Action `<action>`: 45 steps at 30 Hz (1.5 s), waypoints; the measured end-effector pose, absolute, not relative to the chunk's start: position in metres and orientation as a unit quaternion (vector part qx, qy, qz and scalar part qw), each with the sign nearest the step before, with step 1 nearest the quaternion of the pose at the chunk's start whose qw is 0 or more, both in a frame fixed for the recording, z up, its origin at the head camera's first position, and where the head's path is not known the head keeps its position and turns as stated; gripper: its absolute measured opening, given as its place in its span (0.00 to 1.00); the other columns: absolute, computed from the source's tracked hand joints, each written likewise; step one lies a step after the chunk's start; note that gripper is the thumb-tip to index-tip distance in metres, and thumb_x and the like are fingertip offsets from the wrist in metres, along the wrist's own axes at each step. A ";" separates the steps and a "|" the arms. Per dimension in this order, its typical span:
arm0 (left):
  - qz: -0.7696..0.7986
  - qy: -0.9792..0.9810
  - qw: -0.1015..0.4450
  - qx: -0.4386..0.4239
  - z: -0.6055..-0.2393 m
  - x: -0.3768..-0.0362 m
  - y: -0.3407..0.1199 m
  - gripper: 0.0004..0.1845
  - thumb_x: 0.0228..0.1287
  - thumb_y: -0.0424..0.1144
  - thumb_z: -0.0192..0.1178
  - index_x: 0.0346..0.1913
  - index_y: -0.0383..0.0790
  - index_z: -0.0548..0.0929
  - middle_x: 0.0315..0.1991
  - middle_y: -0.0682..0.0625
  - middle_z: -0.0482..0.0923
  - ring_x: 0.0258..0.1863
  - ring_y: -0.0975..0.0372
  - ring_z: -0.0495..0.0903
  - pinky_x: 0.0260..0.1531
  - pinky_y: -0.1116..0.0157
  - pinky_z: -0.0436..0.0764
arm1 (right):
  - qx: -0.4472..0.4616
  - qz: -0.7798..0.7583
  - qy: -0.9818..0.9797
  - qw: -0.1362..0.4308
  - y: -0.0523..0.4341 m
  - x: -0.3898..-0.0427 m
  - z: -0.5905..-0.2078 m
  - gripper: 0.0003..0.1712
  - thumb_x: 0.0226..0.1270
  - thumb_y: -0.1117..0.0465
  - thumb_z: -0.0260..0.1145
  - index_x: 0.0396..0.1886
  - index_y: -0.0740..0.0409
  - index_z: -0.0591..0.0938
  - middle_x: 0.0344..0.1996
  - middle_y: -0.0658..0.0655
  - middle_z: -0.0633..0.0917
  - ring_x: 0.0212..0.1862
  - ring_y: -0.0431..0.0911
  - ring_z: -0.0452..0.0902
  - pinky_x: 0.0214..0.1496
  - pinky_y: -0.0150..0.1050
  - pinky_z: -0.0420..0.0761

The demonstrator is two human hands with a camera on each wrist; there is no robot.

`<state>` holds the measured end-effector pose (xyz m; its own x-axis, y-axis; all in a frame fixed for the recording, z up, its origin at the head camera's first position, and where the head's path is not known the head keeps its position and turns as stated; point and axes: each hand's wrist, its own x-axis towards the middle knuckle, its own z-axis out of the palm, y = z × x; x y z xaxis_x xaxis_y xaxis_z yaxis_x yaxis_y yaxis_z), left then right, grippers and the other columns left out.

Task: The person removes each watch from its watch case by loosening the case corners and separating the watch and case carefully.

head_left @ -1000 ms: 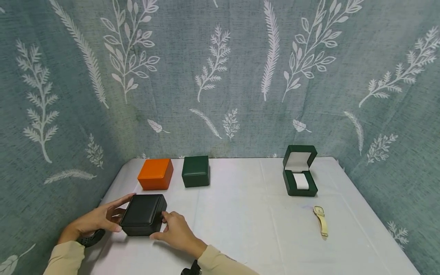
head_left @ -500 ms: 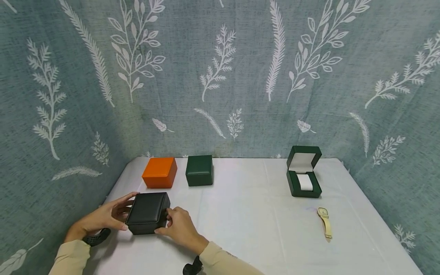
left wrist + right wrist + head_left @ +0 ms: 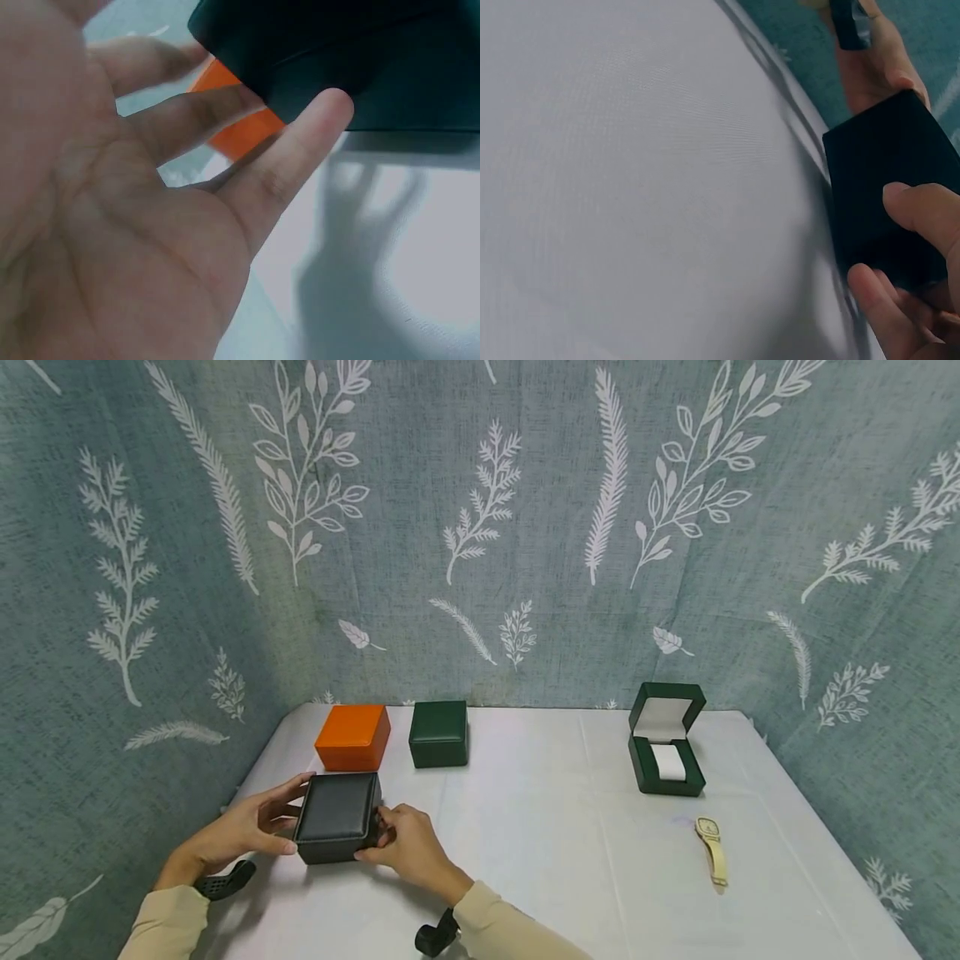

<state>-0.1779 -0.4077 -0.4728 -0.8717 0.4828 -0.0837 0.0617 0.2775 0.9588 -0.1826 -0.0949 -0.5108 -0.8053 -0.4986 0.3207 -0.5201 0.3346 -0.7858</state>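
A closed black box (image 3: 337,817) sits on the white table (image 3: 525,843) near the front left. My left hand (image 3: 247,831) lies against its left side with straight fingers, thumb at the far corner. In the left wrist view the fingertips (image 3: 330,105) touch the black box (image 3: 375,67), with the orange box (image 3: 240,127) behind. My right hand (image 3: 408,847) grips the right side. In the right wrist view its thumb (image 3: 922,214) and curled fingers hold the black box (image 3: 885,195).
An orange box (image 3: 352,737) and a closed green box (image 3: 438,733) stand at the back left, just beyond the black one. An open green box (image 3: 666,743) with a white cushion stands at the back right. A gold watch (image 3: 712,850) lies in front of it. Patterned curtains surround the table.
The black box has slid a little away from me, toward the orange box, and both hands have gone with it, keeping their hold on its sides.
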 end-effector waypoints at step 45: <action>0.536 0.800 0.162 0.214 -0.472 -0.195 -0.274 0.60 0.57 0.36 0.78 0.81 0.28 0.46 0.76 0.30 0.56 0.64 0.43 0.74 0.64 0.58 0.76 | 0.302 0.503 -0.809 -0.039 0.045 -0.199 -0.504 0.38 0.54 0.55 0.84 0.63 0.66 0.82 0.39 0.49 0.85 0.35 0.34 0.83 0.39 0.29 0.85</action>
